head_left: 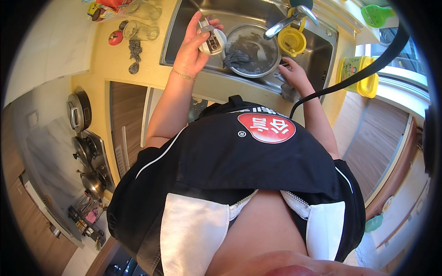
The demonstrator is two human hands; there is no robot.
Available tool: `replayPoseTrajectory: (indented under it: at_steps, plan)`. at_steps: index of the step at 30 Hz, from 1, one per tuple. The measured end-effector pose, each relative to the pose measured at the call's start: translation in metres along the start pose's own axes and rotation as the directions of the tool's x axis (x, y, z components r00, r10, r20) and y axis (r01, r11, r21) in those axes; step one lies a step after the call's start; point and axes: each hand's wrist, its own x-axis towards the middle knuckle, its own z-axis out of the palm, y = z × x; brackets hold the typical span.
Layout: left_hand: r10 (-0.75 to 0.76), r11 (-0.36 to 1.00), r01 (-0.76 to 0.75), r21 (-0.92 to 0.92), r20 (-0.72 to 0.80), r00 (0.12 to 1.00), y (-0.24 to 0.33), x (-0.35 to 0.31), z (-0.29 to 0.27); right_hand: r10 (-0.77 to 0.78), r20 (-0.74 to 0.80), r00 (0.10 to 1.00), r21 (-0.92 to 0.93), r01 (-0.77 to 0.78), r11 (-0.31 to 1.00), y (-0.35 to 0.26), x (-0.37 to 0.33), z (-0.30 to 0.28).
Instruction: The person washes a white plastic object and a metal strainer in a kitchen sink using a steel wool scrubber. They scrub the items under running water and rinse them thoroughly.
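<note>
My left hand [194,51] is raised over the left side of the steel sink [183,22]. It grips a small white rounded plastic part [216,46] with a dark slotted recess and a grey piece at its top; its exact kind is not clear. Low at the sink's front edge, my right hand [297,77] has curled fingers against a wet grey cloth [289,92]; some fingers are hidden. Between the hands, a round metal basin [251,72] in the sink holds murky water and a dark grey cloth [236,58].
A chrome faucet [287,23] reaches over the basin, beside a yellow strainer [294,40]. Glass jars [140,31] and a red-lidded item [115,37] stand left of the sink. Right of it are a yellow tub [367,84] and a black strap [359,83]. Pans [93,184] sit far left.
</note>
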Motion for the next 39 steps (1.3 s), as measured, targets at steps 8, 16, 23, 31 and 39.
replayPoseTrajectory:
  at_steps: [8, 16, 23, 31, 39]
  plan:
    - [0.095, 0.950, -0.128, 0.284, 0.129, 0.987, 0.037, 0.000, 0.034, 0.002, 0.021, 1.000, 0.057, -0.003, 0.998, 0.005, -0.002, 0.011]
    - [0.205, 0.840, -0.280, 0.465, 0.205, 0.957, 0.059, 0.004, 0.053, -0.032, 0.018, 0.999, 0.042, 0.032, 0.999, 0.022, 0.001, 0.021]
    - [0.101, 0.553, -0.363, 0.750, 0.373, 0.923, 0.090, 0.004, 0.076, 0.010, 0.061, 0.998, 0.027, -0.012, 1.000, 0.001, -0.008, 0.017]
    - [-0.137, -0.471, -0.612, 0.635, 0.633, 0.762, 0.132, 0.000, 0.153, -0.020, 0.045, 0.999, 0.077, 0.016, 0.997, 0.007, -0.009, 0.024]
    - [0.161, 0.579, -0.583, 0.570, 0.621, 0.767, 0.118, 0.022, 0.142, -0.036, 0.027, 0.999, 0.023, 0.035, 0.999, 0.011, -0.007, 0.027]
